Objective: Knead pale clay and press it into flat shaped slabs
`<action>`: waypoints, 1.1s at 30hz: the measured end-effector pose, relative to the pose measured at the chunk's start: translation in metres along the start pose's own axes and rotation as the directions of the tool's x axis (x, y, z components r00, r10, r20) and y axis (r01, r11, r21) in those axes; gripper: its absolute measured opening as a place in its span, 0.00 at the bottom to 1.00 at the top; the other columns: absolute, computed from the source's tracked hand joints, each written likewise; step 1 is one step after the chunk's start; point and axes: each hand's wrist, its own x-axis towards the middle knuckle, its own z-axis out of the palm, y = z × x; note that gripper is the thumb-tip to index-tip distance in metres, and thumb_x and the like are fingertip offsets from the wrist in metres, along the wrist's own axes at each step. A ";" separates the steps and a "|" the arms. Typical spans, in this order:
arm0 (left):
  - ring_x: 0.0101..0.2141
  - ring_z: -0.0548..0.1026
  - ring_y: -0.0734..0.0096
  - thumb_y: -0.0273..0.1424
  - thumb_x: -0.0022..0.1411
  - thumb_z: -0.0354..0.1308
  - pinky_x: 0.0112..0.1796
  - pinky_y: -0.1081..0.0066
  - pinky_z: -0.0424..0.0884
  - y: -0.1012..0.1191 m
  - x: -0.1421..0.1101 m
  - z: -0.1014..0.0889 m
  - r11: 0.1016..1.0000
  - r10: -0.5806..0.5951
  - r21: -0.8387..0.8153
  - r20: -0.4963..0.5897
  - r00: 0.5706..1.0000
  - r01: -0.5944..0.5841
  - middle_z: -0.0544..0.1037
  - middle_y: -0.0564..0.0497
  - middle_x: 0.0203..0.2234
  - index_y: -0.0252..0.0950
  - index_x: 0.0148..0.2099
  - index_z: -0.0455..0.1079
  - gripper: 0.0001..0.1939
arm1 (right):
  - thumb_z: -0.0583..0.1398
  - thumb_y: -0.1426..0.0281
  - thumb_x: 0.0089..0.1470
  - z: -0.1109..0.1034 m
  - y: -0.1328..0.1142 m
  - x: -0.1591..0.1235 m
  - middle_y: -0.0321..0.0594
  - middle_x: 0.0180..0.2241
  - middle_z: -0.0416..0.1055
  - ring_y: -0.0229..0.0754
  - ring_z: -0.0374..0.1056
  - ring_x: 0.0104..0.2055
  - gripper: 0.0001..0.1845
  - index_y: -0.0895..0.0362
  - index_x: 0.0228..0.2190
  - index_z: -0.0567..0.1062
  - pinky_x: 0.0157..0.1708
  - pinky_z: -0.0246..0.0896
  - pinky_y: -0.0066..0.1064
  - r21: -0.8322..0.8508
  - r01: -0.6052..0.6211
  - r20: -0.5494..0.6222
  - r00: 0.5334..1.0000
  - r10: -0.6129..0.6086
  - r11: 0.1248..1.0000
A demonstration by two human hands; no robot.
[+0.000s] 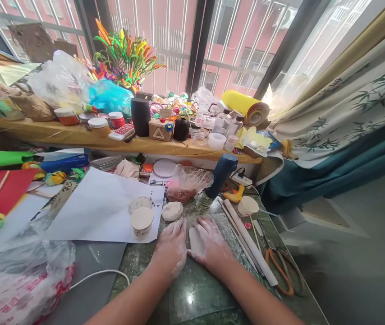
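Note:
A flattened piece of white dough or clay (197,242) lies on a clear sheet (195,289) on the dark green tabletop. Across it rests my right hand (209,241), powdery white, with fingers stretched out and thumb apart, pressing from above. Just left of the piece, my left hand (171,246) lies palm down with its fingers extended, also dusted white; I see nothing held in it. Beyond my left fingertips sits a white lump of the same material (172,211). A paper cup filled with white (141,222) stands to its left on white paper (98,203).
On the right lie a white rolling rod (251,243), thin sticks, orange-handled scissors (280,271), a paper cup (247,206) and a yellow glue gun (235,194). A dark blue cylinder (222,176) stands behind. Crumpled plastic bags (20,280) fill the left, and a crowded sill runs behind.

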 end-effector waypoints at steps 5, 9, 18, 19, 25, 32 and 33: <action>0.61 0.65 0.54 0.23 0.62 0.50 0.59 0.57 0.61 -0.001 0.000 0.000 1.000 0.003 -0.005 -0.016 1.000 -0.003 0.68 0.39 0.64 0.30 0.69 0.59 0.32 | 0.65 0.51 0.53 -0.004 0.005 0.017 0.55 0.66 0.61 0.58 0.50 0.70 0.41 0.60 0.62 0.67 0.70 0.40 0.53 0.005 0.020 -0.027 0.999 -0.020 1.000; 0.60 0.66 0.53 0.23 0.63 0.49 0.58 0.56 0.63 -0.001 0.001 0.000 1.000 0.004 -0.003 -0.028 1.000 -0.004 0.69 0.40 0.62 0.30 0.68 0.61 0.31 | 0.64 0.52 0.55 -0.007 0.013 0.028 0.54 0.64 0.64 0.57 0.54 0.68 0.37 0.60 0.59 0.69 0.69 0.44 0.51 0.027 0.050 -0.040 0.998 -0.049 0.998; 0.59 0.67 0.52 0.23 0.62 0.48 0.57 0.55 0.64 -0.002 0.001 -0.006 1.000 0.028 -0.005 -0.034 0.999 -0.029 0.70 0.39 0.62 0.31 0.68 0.62 0.31 | 0.61 0.50 0.58 -0.019 0.018 0.061 0.50 0.63 0.65 0.55 0.57 0.66 0.34 0.56 0.59 0.70 0.66 0.50 0.45 0.001 -0.047 -0.034 0.998 0.047 0.999; 0.59 0.67 0.52 0.23 0.62 0.49 0.56 0.55 0.64 -0.002 0.001 -0.007 1.000 0.026 -0.005 -0.037 0.999 -0.027 0.70 0.40 0.62 0.31 0.68 0.62 0.31 | 0.60 0.50 0.58 -0.020 0.017 0.063 0.50 0.63 0.65 0.55 0.58 0.66 0.34 0.56 0.59 0.70 0.65 0.50 0.45 -0.002 -0.074 -0.041 0.996 0.074 0.997; 0.59 0.67 0.53 0.23 0.63 0.49 0.56 0.56 0.64 -0.003 0.001 -0.003 1.000 0.011 0.004 -0.044 0.999 -0.011 0.70 0.41 0.61 0.33 0.68 0.62 0.31 | 0.56 0.51 0.61 -0.025 0.019 0.059 0.52 0.64 0.63 0.57 0.56 0.67 0.37 0.58 0.64 0.63 0.66 0.46 0.46 -0.014 -0.146 -0.058 0.988 0.145 0.989; 0.57 0.68 0.53 0.22 0.62 0.49 0.54 0.55 0.65 -0.002 0.001 0.000 0.999 0.002 0.032 -0.059 0.998 0.000 0.69 0.41 0.61 0.33 0.68 0.61 0.32 | 0.65 0.47 0.52 -0.029 0.042 0.060 0.53 0.68 0.57 0.57 0.50 0.70 0.48 0.59 0.66 0.61 0.67 0.43 0.45 -0.014 -0.053 0.065 0.996 0.054 0.998; 0.58 0.68 0.53 0.22 0.62 0.49 0.54 0.55 0.65 -0.002 0.001 -0.002 1.000 0.005 0.029 -0.051 0.999 -0.004 0.69 0.41 0.61 0.33 0.68 0.61 0.32 | 0.64 0.49 0.53 -0.029 0.043 0.063 0.53 0.67 0.59 0.57 0.51 0.69 0.46 0.58 0.66 0.62 0.66 0.44 0.45 -0.011 -0.065 0.051 0.997 0.066 0.998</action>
